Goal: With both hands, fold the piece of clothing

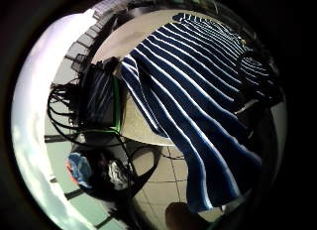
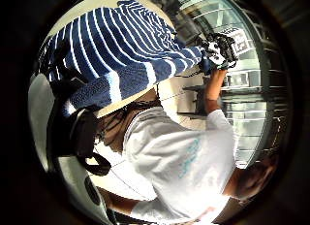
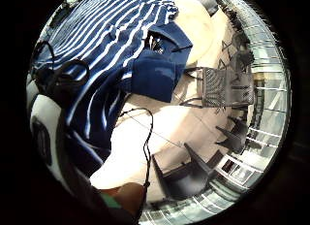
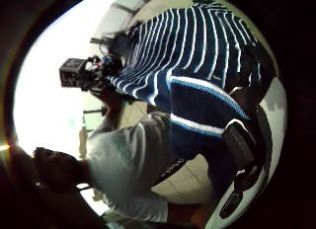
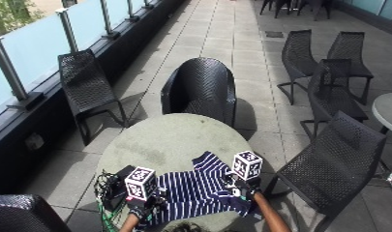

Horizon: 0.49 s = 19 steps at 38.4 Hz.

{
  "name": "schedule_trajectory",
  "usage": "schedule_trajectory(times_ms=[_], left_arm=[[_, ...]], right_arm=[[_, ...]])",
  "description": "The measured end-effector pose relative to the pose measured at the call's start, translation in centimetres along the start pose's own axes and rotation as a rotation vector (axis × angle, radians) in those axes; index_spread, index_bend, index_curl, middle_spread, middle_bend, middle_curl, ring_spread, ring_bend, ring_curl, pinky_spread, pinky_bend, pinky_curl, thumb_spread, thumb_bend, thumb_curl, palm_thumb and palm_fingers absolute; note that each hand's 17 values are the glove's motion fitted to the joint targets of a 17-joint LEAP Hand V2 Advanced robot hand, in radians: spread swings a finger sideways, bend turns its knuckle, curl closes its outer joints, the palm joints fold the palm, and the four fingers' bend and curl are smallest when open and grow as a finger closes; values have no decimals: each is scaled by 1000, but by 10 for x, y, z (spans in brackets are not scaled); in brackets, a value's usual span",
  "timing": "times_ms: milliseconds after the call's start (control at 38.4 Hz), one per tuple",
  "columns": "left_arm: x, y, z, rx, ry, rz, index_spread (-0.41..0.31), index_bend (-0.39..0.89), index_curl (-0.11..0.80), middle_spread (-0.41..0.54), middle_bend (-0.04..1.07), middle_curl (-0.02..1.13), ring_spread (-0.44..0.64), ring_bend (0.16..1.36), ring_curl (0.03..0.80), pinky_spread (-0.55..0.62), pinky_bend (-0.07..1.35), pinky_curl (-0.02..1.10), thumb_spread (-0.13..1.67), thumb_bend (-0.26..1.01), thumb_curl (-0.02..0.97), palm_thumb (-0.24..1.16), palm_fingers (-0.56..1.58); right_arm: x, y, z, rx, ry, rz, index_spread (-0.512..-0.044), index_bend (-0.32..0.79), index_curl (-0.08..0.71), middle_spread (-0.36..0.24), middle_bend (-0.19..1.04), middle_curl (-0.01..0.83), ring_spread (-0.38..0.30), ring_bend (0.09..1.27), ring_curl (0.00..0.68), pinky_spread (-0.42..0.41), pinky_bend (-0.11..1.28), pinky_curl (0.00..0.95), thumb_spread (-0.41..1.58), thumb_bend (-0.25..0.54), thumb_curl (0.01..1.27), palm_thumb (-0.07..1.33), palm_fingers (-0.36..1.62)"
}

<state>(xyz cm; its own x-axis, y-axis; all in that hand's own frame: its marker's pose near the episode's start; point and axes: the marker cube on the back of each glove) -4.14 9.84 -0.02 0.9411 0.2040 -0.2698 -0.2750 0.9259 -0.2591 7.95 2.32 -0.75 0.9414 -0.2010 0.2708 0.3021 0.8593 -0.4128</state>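
**Striped shirt held at the near edge of a round table**

Navy cloth with thin white stripes lies across the near part of a round grey table (image 5: 163,140): this is the shirt (image 5: 199,191), spread flat with one short sleeve pointing toward the table's middle and its near portion hanging over the table edge toward the person. In the outside view, the left hand (image 5: 143,205) is at the shirt's left near corner and the right hand (image 5: 240,189) is at its right near side, the two set well apart with the cloth stretched between them.

From the left thumb side palm view, the right hand (image 2: 215,53) shows with its fingers curled round a bunched edge of the shirt (image 2: 121,45), lifting that edge off the table. From the right thumb side palm view, the left hand (image 4: 101,71) likewise pinches the striped hem, the fabric gathered at its fingers. Both hands' fingers are closed onto cloth rather than spread.

The left little finger side view shows the shirt (image 1: 198,91) draping past the table rim toward the tiled floor. The right little finger side view shows the solid navy collar and sleeve area (image 3: 157,65) lying flat on the tabletop.

A black box with cables (image 5: 115,186) sits on the table just beside the left hand. Black woven chairs (image 5: 202,87) stand around the table on the paved terrace.
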Motion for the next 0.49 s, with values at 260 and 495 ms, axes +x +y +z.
schedule_trajectory(times_ms=[260,495], left_arm=[[-71,-157,-63,-123,-143,-452,-319,167,386,-356,406,457,-386,676,390,-273,306,391,1166,29,300,670,1297],[-62,-154,-69,-250,-163,-656,-326,187,409,-374,468,484,-397,752,423,-275,228,394,1183,3,294,698,1309]], right_arm=[[-2,-141,-108,-58,45,316,-306,153,367,-255,493,454,-264,766,430,-174,216,337,1169,127,268,865,1337],[22,-197,-100,228,94,491,-315,183,382,-244,555,475,-245,788,445,-175,191,343,1101,61,262,863,1326]])
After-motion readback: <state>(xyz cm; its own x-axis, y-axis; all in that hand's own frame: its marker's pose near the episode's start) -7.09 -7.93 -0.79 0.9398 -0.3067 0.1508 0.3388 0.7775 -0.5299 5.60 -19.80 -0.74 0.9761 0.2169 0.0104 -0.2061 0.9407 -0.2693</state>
